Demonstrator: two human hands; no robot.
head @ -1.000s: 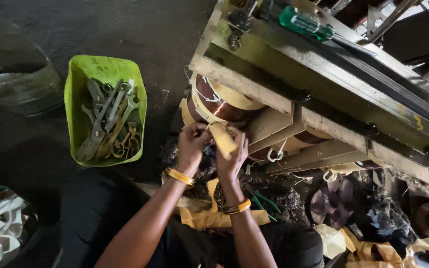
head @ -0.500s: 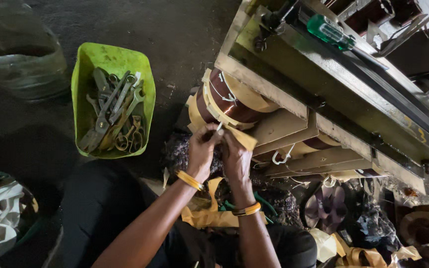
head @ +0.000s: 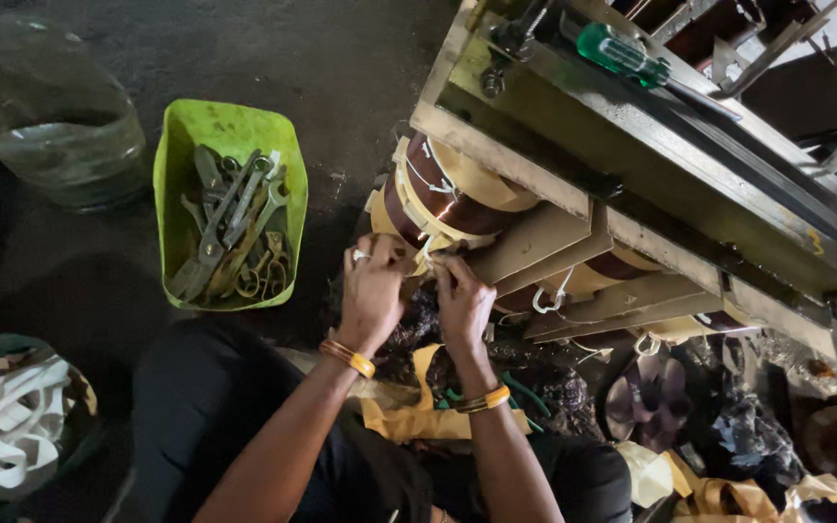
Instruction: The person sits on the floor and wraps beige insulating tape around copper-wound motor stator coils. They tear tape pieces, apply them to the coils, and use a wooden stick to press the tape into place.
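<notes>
My left hand [head: 372, 291] and my right hand [head: 462, 302] are close together at the lower edge of a copper wire coil [head: 435, 194] wrapped in yellow insulating paper. Both hands pinch a white tape strand [head: 425, 258] and a scrap of yellow paper at the coil's rim. The coil sits in a large metal frame [head: 632, 145] of a transformer. Each wrist wears a gold bangle. What lies between the fingertips is partly hidden.
A lime-green plastic tub [head: 230, 218] with several wrenches stands to the left. A clear plastic container [head: 50, 116] sits at the far left. A bucket of white tape strips [head: 12, 426] is lower left. A green-handled screwdriver [head: 632, 58] rests on the frame. Yellow paper scraps [head: 428, 416] lie on my lap.
The camera has moved closer and shifted. My hands have drawn together and moved lower on the coil's edge, the yellow scrap now tucked against the coil.
</notes>
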